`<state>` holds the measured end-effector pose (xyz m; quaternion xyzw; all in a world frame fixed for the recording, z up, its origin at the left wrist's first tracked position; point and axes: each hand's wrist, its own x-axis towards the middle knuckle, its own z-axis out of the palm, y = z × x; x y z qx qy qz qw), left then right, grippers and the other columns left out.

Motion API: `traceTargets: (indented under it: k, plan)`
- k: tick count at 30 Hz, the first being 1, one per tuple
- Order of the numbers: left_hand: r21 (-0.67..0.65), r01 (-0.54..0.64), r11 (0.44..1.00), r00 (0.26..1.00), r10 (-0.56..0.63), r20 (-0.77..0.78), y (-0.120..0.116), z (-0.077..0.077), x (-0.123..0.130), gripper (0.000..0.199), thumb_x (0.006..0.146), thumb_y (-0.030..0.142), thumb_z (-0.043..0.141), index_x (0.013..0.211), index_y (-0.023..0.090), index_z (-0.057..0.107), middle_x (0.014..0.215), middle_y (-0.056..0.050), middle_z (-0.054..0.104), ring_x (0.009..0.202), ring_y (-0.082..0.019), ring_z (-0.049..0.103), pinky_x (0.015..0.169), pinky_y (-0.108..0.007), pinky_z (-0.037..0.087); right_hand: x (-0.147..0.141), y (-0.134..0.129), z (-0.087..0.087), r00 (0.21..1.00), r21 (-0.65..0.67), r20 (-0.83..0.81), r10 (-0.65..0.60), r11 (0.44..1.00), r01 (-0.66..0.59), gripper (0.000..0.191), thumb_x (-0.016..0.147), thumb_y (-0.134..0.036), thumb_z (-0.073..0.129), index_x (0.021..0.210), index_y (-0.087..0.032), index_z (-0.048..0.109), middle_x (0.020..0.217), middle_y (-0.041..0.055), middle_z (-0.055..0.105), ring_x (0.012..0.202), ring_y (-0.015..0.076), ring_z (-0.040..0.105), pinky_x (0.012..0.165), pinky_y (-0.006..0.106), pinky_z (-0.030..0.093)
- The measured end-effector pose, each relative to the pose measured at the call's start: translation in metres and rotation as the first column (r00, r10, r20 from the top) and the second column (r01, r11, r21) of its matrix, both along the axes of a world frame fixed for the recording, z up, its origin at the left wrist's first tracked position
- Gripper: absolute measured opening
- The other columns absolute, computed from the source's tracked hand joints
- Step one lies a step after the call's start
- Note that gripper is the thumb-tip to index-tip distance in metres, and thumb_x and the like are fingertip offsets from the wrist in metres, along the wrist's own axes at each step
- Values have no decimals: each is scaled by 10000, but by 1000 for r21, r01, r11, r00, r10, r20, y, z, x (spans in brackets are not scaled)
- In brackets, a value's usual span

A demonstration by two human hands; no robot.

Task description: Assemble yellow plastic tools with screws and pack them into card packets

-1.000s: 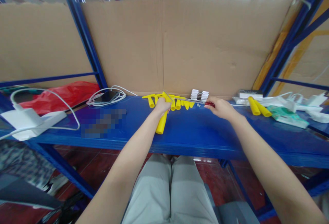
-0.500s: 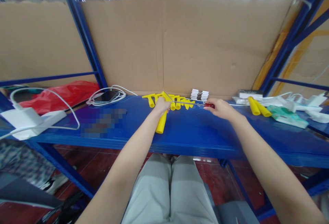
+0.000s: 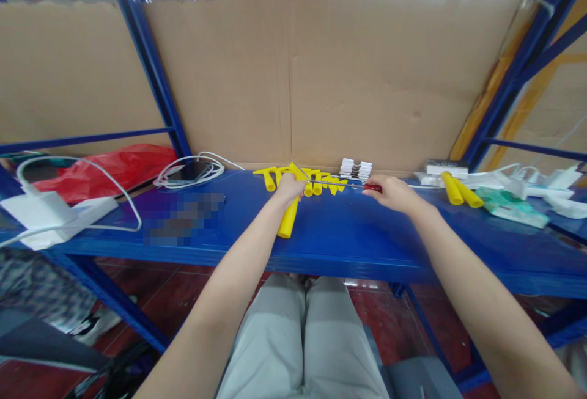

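Over the blue shelf (image 3: 348, 234), the yellow T-handle (image 3: 287, 223) is sitting in the left hand (image 3: 288, 187), crossbar end away from the body, tube end pointing back. Looking like smooth moulded plastic: probably light and stiff, maybe a bit slippery, not very fragile. Best hold is likely the round tube just under the crossbar, about where the fingers are gripping now. Cannot tell if the tube end is touching the shelf.

Left hand: fingers wrapping the tube, no gap showing. Right hand (image 3: 389, 192): clenched around the red grip of a long-shaft screwdriver (image 3: 372, 188), to the right of the T-handle. Shaft is running across to the T-handle's crossbar end; whether the tip is seating in anything is too small to tell.

Just behind the T-handle, more yellow T-shaped pieces (image 3: 269, 180) are lying in a row, with small yellow wedge pieces (image 3: 340, 185) to its right. Behind and right of it, white slotted parts (image 3: 356, 169) are standing stacked. Well right of it, two yellow tubes (image 3: 453, 189) are lying beside a green plastic packet (image 3: 512, 208). Left of it, a coiled white cable (image 3: 215, 171) is resting near a red plastic bag (image 3: 114, 170).
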<state>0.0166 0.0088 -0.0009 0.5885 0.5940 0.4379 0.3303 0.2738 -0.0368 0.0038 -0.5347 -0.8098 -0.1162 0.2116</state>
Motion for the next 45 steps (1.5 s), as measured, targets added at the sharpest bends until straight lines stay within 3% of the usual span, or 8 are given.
traceTargets:
  k: [6, 29, 45]
  plan:
    - [8, 3, 1000, 1000, -3, 23, -3, 1, 1, 264, 746, -14, 510, 560, 167, 467, 387, 44, 436, 334, -77, 403, 418, -212, 307, 1, 1, -1, 1000, 17, -1, 1, 1000, -1, 169, 850, -305, 529, 876, -193, 653, 871, 90, 719, 767, 218, 646, 644, 285, 427]
    - [4, -1, 1000, 1000, 1, 28, -3, 1, 1, 229, 731, -14, 527, 578, 153, 497, 395, 44, 443, 341, -78, 411, 425, -208, 324, 1, 0, 1, 1000, -24, -16, 2, 1000, -2, 193, 852, -317, 511, 876, -180, 645, 879, 105, 714, 772, 223, 642, 658, 290, 430]
    - [19, -2, 1000, 1000, 1, 14, -3, 0, 0, 244, 725, -11, 544, 571, 165, 476, 417, 39, 456, 374, -90, 440, 458, -215, 342, 2, 1, -1, 999, 38, 28, 18, 999, -19, 191, 854, -317, 505, 879, -200, 653, 873, 86, 721, 772, 218, 641, 645, 292, 431]
